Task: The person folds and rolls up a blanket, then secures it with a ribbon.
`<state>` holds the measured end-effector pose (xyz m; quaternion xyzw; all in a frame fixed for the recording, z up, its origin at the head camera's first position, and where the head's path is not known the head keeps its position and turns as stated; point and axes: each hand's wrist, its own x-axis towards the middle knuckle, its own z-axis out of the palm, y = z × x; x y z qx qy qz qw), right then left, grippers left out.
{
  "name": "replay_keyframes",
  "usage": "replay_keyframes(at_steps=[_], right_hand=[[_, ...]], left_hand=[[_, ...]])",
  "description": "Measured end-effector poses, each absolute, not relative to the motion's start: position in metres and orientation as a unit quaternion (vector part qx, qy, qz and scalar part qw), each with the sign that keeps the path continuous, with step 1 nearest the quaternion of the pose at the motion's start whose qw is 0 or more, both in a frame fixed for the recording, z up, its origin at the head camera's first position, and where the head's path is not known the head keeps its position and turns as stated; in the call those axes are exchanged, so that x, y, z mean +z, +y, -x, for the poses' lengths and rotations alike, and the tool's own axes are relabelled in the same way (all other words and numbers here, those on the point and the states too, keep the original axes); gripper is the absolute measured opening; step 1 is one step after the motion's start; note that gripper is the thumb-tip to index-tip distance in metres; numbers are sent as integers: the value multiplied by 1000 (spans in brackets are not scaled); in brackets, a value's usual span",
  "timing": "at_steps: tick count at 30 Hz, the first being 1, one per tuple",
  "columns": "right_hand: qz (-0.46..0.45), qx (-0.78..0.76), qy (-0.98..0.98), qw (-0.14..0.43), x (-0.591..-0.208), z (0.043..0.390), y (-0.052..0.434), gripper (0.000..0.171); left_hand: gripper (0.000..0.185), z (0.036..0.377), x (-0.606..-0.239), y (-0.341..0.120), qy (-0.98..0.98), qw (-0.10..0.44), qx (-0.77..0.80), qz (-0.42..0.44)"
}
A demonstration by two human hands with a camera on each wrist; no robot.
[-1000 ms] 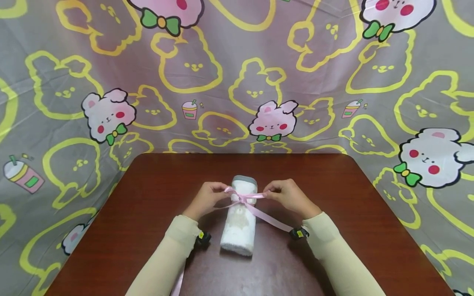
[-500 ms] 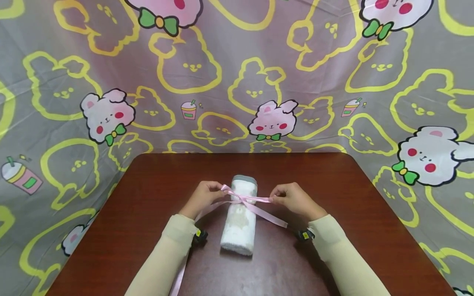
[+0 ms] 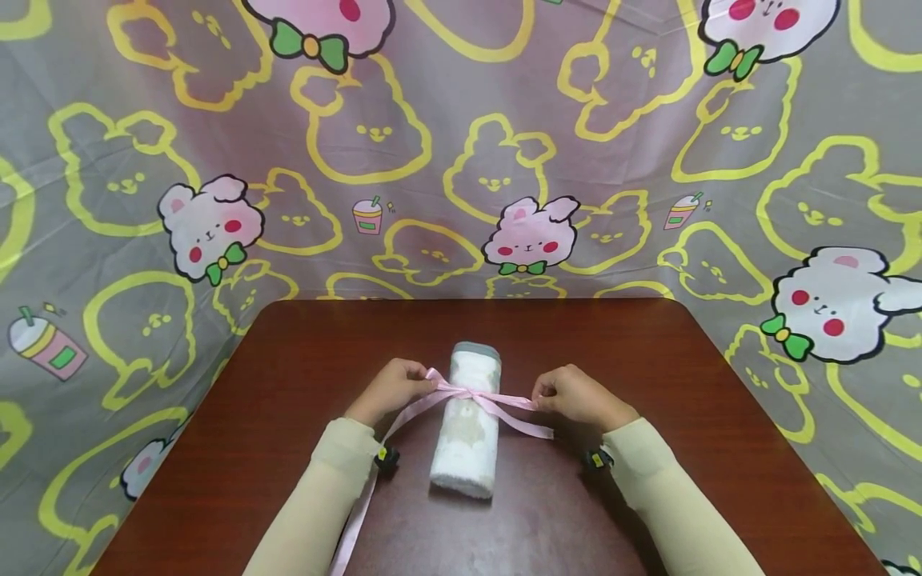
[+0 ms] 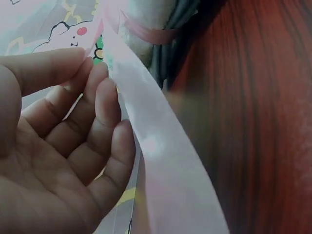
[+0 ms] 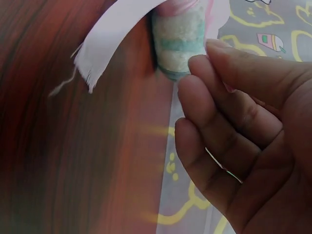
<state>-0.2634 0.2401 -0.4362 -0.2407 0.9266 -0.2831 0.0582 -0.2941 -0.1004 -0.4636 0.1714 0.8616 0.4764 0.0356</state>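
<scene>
Head view shows our left hand [image 3: 392, 390] and right hand [image 3: 576, 398] on either side of a rolled towel [image 3: 467, 422] that lies lengthwise near the middle of the dark red surface [image 3: 648, 376]. A pink ribbon [image 3: 471, 394] wraps around the roll's upper half and crosses in a knot on top. We pinch one loop at each side, fingers curled around the ribbon and drawn outward, which we judge keeps the knot snug against the towel.

One ribbon tail runs from the left side down past our left sleeve [image 3: 338, 472] toward the near edge; the shorter tail lies on the surface just beside the right hand.

In the left wrist view the fingers [image 4: 105, 105] close on the ribbon [image 4: 156, 146] against the thumb. In the right wrist view the fingers [image 5: 219, 97] are curled near the towel's end [image 5: 180, 36], and the frayed ribbon tail [image 5: 112, 34] rests on the wood.

Behind the surface hangs a cloth [image 3: 461, 144] printed with cartoon rabbits.
</scene>
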Motion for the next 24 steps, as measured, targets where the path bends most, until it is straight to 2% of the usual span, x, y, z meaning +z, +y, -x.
replay_keyframes(at_steps=[7,18,24], right_hand=[[261,-261,927,71,-438,265,242,19],[306,-182,934,36,-447,271,242,24],[260,-229,938,8,-438,276,243,16]], left_hand=[[22,294,-466,-104,875,56,448,-176],[20,293,-469,-101,876,78,437,-187],[18,294,-464,-101,874,60,452,-169]])
